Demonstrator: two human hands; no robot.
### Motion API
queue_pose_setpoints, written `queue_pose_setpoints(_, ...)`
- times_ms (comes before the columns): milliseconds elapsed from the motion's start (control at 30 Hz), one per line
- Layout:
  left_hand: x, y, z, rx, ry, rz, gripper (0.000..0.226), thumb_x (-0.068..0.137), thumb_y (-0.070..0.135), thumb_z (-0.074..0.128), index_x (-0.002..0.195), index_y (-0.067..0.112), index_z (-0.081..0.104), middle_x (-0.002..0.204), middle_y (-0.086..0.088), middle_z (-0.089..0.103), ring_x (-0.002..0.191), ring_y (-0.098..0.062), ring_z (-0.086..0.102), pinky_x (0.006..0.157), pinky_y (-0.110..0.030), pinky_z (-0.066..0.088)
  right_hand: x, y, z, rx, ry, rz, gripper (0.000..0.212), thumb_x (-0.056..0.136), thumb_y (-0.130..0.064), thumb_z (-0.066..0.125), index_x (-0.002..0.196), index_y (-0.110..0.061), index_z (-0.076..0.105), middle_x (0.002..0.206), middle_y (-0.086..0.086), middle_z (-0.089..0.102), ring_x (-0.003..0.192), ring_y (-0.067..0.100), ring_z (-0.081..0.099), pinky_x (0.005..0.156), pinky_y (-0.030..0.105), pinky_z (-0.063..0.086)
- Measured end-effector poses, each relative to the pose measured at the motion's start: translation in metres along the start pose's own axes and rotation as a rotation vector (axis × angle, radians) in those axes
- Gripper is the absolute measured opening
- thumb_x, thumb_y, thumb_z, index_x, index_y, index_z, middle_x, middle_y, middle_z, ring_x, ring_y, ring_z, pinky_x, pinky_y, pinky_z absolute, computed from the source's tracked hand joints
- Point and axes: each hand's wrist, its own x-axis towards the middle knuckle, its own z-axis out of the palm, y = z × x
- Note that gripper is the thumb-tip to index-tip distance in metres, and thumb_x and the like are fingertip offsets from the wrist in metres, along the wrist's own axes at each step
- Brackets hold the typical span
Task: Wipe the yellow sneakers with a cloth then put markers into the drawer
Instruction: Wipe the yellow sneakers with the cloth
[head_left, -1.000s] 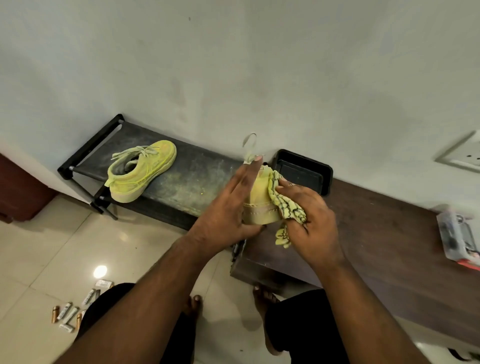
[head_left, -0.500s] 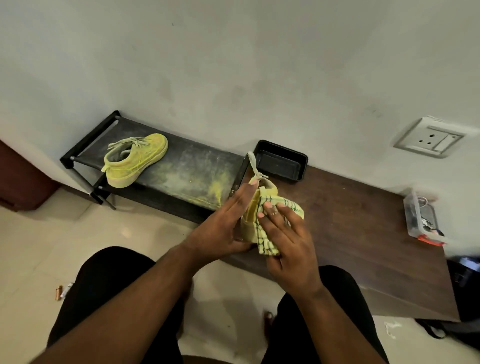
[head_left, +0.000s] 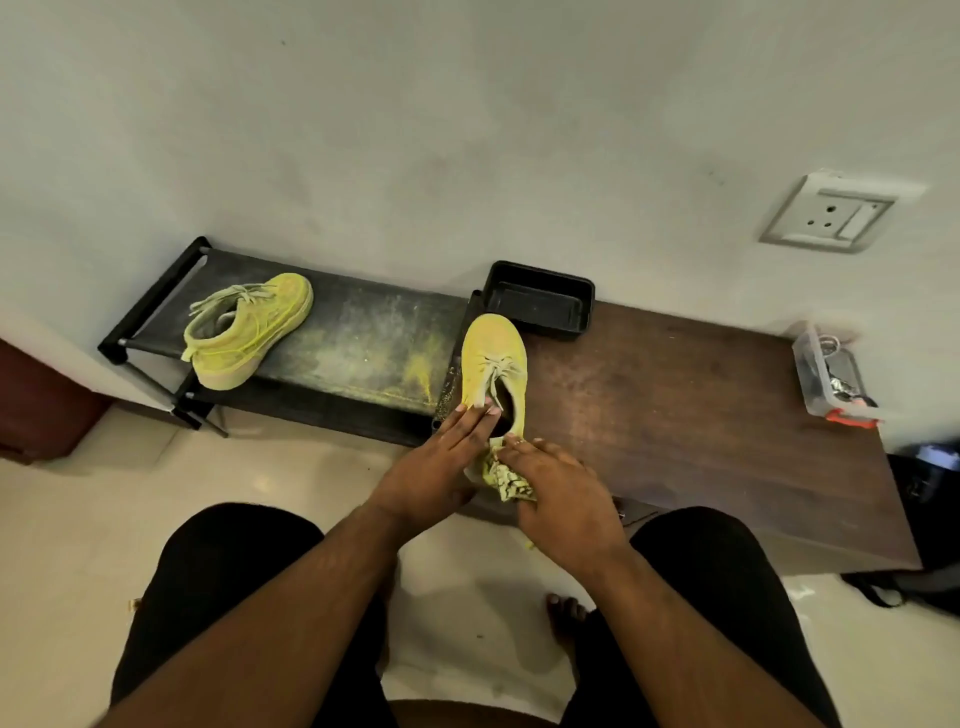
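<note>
One yellow sneaker (head_left: 493, 358) lies toe away from me on the left end of the brown table (head_left: 701, 415). My left hand (head_left: 441, 462) holds it at the near side, fingers on the tongue and laces. My right hand (head_left: 561, 488) presses a yellow patterned cloth (head_left: 506, 478) against the sneaker's heel. The second yellow sneaker (head_left: 247, 330) rests on its sole on the black shoe rack (head_left: 363, 343) to the left. No markers or drawer show.
A black empty tray (head_left: 537, 301) sits against the wall just beyond the held sneaker. A clear plastic box (head_left: 831, 371) of small items stands at the table's right end. A wall socket (head_left: 831, 215) is above it. My knees and bare feet are below.
The sneaker went from upright in my hands to lying flat, toe away from me, on the table. The cloth moved from its side down to the heel. The camera view widened.
</note>
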Motion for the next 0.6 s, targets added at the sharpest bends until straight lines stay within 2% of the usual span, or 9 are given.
queue_pose_setpoints(33, -0.002, -0.002, -0.001, -0.022, 0.026, 0.015, 0.095, 0.083, 0.015, 0.069, 0.151, 0.023, 0.003, 0.159, 0.008, 0.000, 0.148, -0.015, 0.000, 0.116, -0.039, 0.029, -0.001, -0.001, -0.001, 0.084, 0.038, 0.062, 0.055, 0.086, -0.017, 0.053, 0.139, -0.031, 0.046, 0.144, -0.012, 0.047, 0.134, 0.012, 0.039, 0.108, 0.030, 0.034)
queue_pose_setpoints(100, -0.003, -0.004, -0.003, -0.104, 0.108, -0.007, 0.088, 0.083, 0.013, 0.069, 0.153, 0.022, 0.016, 0.160, 0.008, 0.006, 0.146, -0.011, 0.012, 0.111, -0.035, 0.036, -0.004, -0.001, -0.001, 0.310, 0.190, 0.252, 0.046, 0.084, -0.011, 0.053, 0.127, -0.027, 0.059, 0.121, -0.005, 0.065, 0.110, 0.017, 0.059, 0.090, 0.029, 0.048)
queue_pose_setpoints(167, -0.003, -0.007, -0.009, -0.188, 0.159, -0.071, 0.079, 0.084, 0.011, 0.069, 0.150, 0.024, 0.028, 0.158, 0.016, 0.010, 0.141, -0.003, 0.022, 0.109, -0.029, 0.037, -0.006, 0.000, 0.002, 0.496, 0.318, 0.468, 0.031, 0.087, -0.012, 0.052, 0.111, -0.024, 0.067, 0.095, -0.001, 0.071, 0.087, 0.021, 0.065, 0.072, 0.029, 0.050)
queue_pose_setpoints(200, -0.001, -0.006, -0.014, -0.198, 0.155, -0.096, 0.073, 0.085, 0.011, 0.068, 0.148, 0.025, 0.033, 0.155, 0.019, 0.014, 0.138, -0.002, 0.027, 0.110, -0.030, 0.036, -0.006, 0.001, 0.007, 0.567, 0.362, 0.574, 0.022, 0.089, -0.014, 0.052, 0.101, -0.022, 0.069, 0.086, -0.001, 0.070, 0.080, 0.022, 0.064, 0.067, 0.029, 0.047)
queue_pose_setpoints(300, 0.006, -0.004, -0.022, -0.197, 0.144, -0.126, 0.052, 0.087, 0.012, 0.067, 0.137, 0.019, 0.052, 0.150, 0.010, 0.033, 0.136, -0.011, 0.038, 0.112, -0.036, 0.036, -0.002, -0.005, 0.032, 0.929, 0.478, 0.833, 0.010, 0.089, -0.021, 0.058, 0.083, -0.020, 0.065, 0.080, -0.001, 0.069, 0.080, 0.025, 0.065, 0.073, 0.037, 0.053)
queue_pose_setpoints(367, 0.014, 0.001, -0.025, -0.205, 0.129, -0.154, 0.038, 0.087, 0.013, 0.067, 0.125, 0.016, 0.063, 0.147, 0.000, 0.042, 0.135, -0.021, 0.043, 0.113, -0.037, 0.034, 0.006, -0.012, 0.047, 1.142, 0.536, 0.874, 0.007, 0.088, -0.019, 0.061, 0.090, -0.020, 0.068, 0.086, 0.000, 0.072, 0.085, 0.024, 0.068, 0.081, 0.045, 0.056)
queue_pose_setpoints(467, 0.020, 0.013, -0.023, -0.056, 0.066, -0.157, 0.029, 0.090, 0.024, 0.064, 0.119, 0.022, 0.068, 0.145, 0.001, 0.046, 0.137, -0.026, 0.039, 0.113, -0.035, 0.032, 0.009, -0.034, 0.070, 1.210, 0.477, 0.748, 0.038, 0.089, -0.008, 0.057, 0.124, -0.022, 0.062, 0.103, 0.002, 0.071, 0.091, 0.021, 0.069, 0.082, 0.045, 0.058)
queue_pose_setpoints(533, 0.020, 0.025, -0.024, 0.044, 0.057, -0.162, 0.029, 0.092, 0.031, 0.060, 0.120, 0.026, 0.067, 0.146, 0.004, 0.046, 0.138, -0.027, 0.036, 0.109, -0.035, 0.034, 0.000, -0.048, 0.081, 1.159, 0.439, 0.670, 0.060, 0.089, -0.001, 0.050, 0.141, -0.031, 0.044, 0.120, 0.000, 0.066, 0.097, 0.017, 0.067, 0.083, 0.032, 0.058)
queue_pose_setpoints(600, 0.017, 0.038, -0.025, 0.144, 0.026, -0.153, 0.032, 0.096, 0.036, 0.052, 0.124, 0.028, 0.064, 0.147, 0.003, 0.045, 0.136, -0.024, 0.038, 0.108, -0.030, 0.028, -0.001, -0.049, 0.081, 1.106, 0.462, 0.655, 0.063, 0.091, 0.001, 0.047, 0.146, -0.025, 0.036, 0.130, -0.001, 0.057, 0.105, 0.011, 0.060, 0.080, 0.012, 0.049)
